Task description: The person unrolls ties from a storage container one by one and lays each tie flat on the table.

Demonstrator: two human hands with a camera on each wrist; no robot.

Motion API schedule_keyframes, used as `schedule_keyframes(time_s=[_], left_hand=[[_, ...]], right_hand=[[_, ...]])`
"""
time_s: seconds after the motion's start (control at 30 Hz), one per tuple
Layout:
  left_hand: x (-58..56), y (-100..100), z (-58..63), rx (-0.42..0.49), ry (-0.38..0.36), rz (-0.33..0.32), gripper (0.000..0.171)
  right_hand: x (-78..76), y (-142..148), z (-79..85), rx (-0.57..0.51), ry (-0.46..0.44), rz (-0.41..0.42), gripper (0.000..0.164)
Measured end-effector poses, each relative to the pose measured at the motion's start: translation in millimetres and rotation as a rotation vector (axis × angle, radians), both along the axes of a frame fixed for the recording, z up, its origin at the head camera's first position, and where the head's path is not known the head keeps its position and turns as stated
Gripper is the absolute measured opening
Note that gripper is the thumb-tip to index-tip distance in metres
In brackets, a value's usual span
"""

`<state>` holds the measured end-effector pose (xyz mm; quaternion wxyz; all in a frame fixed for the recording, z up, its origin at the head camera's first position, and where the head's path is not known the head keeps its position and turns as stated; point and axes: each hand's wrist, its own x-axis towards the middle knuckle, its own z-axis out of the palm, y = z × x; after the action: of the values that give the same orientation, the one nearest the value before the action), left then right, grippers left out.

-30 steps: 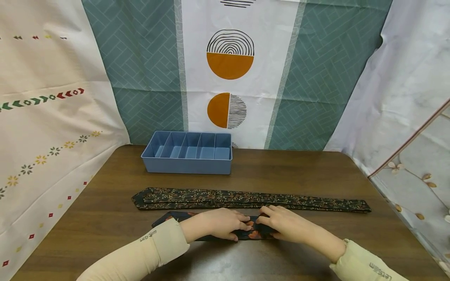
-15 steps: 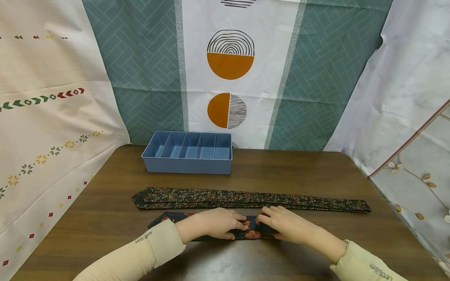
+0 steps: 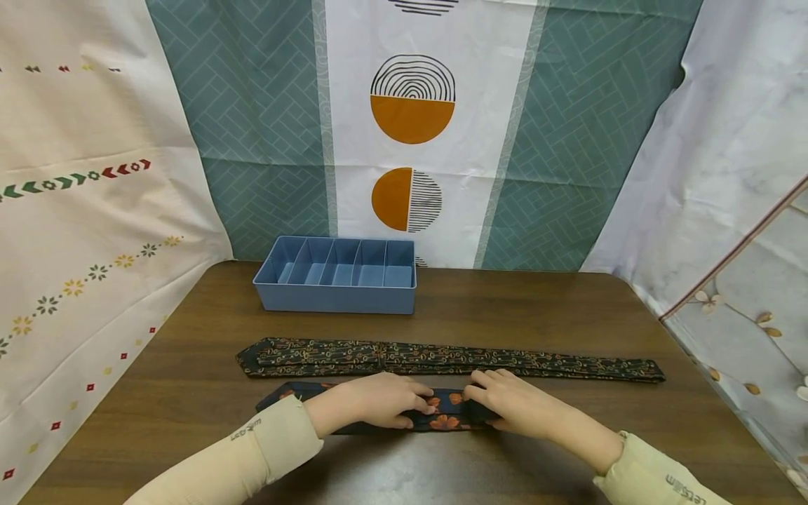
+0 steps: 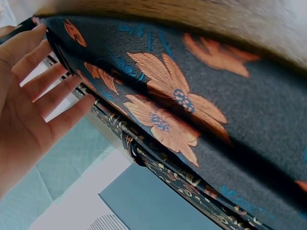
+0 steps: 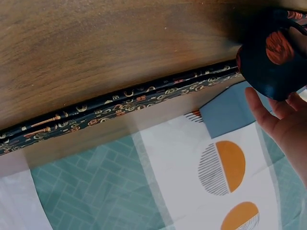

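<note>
A dark navy necktie [image 3: 445, 422] with orange flowers lies lengthwise near the table's front, its pointed end to the left. My left hand [image 3: 385, 401] rests on its middle, fingers fairly straight; the left wrist view shows them spread along the tie's edge. At the other end, my right hand [image 3: 517, 401] has its fingers curled round a rounded, rolled-up part of the tie [image 5: 264, 62], partly hidden by the hand in the head view. Just behind lies a second necktie [image 3: 328, 351], black with a small gold and orange pattern, folded back along its length.
A blue box [image 3: 337, 298] with several compartments stands at the back left of the wooden table [image 3: 517, 308]. Patterned cloths [image 3: 271, 126] hang behind and at both sides of the table.
My left hand has moved a little to the left, and the flowered necktie's pointed end and flowers have shifted left with it. My right hand has stayed in nearly the same place.
</note>
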<state>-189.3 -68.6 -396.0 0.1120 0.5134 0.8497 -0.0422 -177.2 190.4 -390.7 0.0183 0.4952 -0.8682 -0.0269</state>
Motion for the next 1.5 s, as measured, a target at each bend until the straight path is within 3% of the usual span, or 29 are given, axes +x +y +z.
schedule_keyframes(time_s=[0.17, 0.33, 0.43, 0.57, 1.0, 1.33, 1.5], left_hand=[[1.1, -4, 3.7, 0.005, -0.026, 0.017, 0.041], [-2.1, -10, -0.9, 0.043, -0.035, -0.013, 0.039], [0.8, -12, 3.6, 0.042, -0.048, 0.011, 0.039], [1.1, -16, 3.9, 0.033, -0.054, 0.037, 0.038], [-0.9, -21, 3.0, 0.034, -0.074, 0.082, 0.035], [-2.1, -27, 0.8, 0.045, -0.088, 0.091, 0.036], [-2.1, -30, 1.6, 0.042, -0.099, 0.102, 0.037]], right_hand=[[-1.2, 0, 1.6, -0.011, -0.029, -0.013, 0.041], [-0.9, 0, 3.6, -0.011, -0.066, -0.025, 0.041], [-0.3, 0, 3.5, -0.004, -0.07, -0.026, 0.046], [0.3, 0, 1.9, 0.003, -0.07, -0.024, 0.052], [-0.5, -1, 1.3, -0.022, 0.003, -0.022, 0.043], [-0.7, 0, 0.6, -0.014, -0.027, -0.029, 0.052], [-1.4, 2, -2.7, -0.017, -0.007, -0.007, 0.046]])
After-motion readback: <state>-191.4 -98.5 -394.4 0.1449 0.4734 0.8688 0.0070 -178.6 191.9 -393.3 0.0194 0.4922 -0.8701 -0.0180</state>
